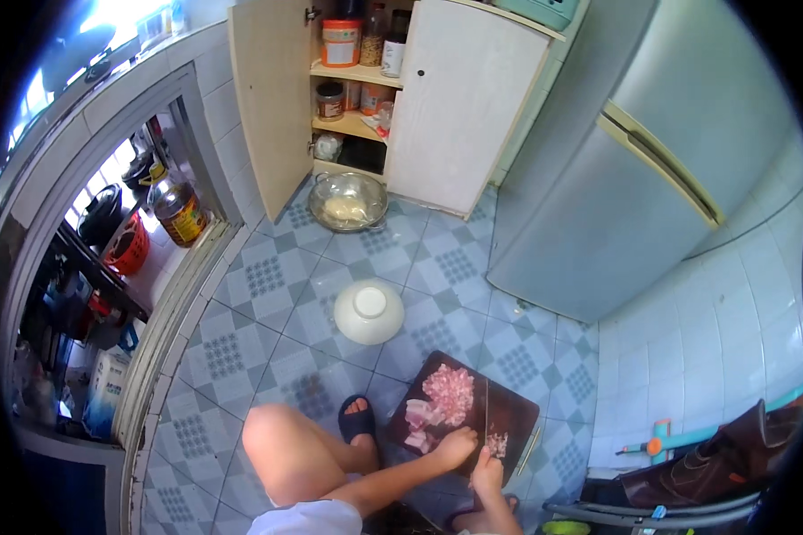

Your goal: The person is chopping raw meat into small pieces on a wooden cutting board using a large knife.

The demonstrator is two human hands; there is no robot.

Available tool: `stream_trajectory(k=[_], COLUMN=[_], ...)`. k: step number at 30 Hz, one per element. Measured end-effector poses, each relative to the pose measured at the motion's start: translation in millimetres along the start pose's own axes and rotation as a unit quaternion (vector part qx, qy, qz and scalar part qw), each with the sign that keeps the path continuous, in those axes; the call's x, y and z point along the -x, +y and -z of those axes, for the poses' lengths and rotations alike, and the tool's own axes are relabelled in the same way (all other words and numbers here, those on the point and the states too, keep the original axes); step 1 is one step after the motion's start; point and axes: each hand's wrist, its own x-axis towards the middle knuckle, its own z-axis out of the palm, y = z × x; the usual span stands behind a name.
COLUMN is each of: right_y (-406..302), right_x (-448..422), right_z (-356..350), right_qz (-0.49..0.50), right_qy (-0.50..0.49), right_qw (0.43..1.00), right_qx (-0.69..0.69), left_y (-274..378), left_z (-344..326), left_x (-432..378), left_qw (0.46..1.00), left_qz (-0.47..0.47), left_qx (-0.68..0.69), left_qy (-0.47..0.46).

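A dark brown cutting board (pixel 508 408) lies on the tiled floor. My right hand (pixel 487 473) grips a knife (pixel 487 411), its blade seen edge-on as a thin upright line above the board. Just left of the blade, my left hand (pixel 456 447) rests low over the board with curled fingers; whether it holds meat cannot be made out. Chopped pink meat (pixel 450 393) is heaped at the board's upper left, with larger meat pieces (pixel 420 416) below it. Small cut bits (pixel 497 444) lie right of the blade.
An upturned white bowl (pixel 369 311) stands on the floor beyond the board. Farther off, a metal basin (pixel 348 202) holding something pale sits before an open cabinet (pixel 271 107). A refrigerator (pixel 595 221) stands at the right. A pair of thin sticks (pixel 530 451) lies beside the board.
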Motion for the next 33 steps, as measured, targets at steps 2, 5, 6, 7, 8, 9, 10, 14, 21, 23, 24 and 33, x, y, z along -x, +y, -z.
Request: stream_trajectory(k=[2, 5, 6, 7, 8, 9, 10, 14, 21, 23, 24, 33], right_y=[-3, -10, -5, -11, -19, -26, -12, -19, -14, -13, -12, -8], right_x=[3, 6, 4, 7, 7, 12, 2, -3, 14, 18, 19, 13], right_z=[-2, 1, 4, 7, 12, 15, 7, -5, 10, 7, 6, -6], right_qz=[-0.012, -0.024, -0.007, -0.013, -0.021, -0.038, -0.007, 0.030, 0.010, 0.014, 0.013, 0.054], right_qy=[-0.012, -0.007, -0.003, 0.003, 0.003, 0.009, 0.019, 0.030, 0.025, 0.036, 0.036, 0.049], right_qw=[1.000, 1.000, 1.000, 1.000, 1.000, 0.999, 1.000, 0.999, 0.999, 0.997, 0.996, 0.990], right_qx=[-0.016, -0.018, -0.024, -0.017, -0.017, -0.025, -0.007, 0.012, -0.044, -0.070, -0.079, -0.121], left_y=[-3, -1, 2, 2, 2, -2, -3, -15, -4, -13, -9, 0], left_z=[-1, 4, 4, 5, 1, -3, -8, -3, -1, -7, -4, 12], left_x=[4, 1, -4, -7, -10, -11, -11, -6, -13, -11, -11, -11], left_qw=[1.000, 1.000, 1.000, 1.000, 1.000, 1.000, 0.999, 0.999, 0.999, 0.990, 0.993, 0.995], left_qz=[0.001, -0.001, -0.002, -0.008, -0.008, -0.014, -0.009, 0.015, 0.013, 0.095, 0.073, 0.070], left_qx=[-0.016, 0.005, 0.017, 0.027, 0.022, 0.016, 0.025, 0.036, 0.048, 0.102, 0.090, 0.060], left_qy=[-0.006, 0.004, 0.011, 0.014, 0.018, -0.001, 0.023, 0.024, -0.011, -0.025, -0.026, -0.034])
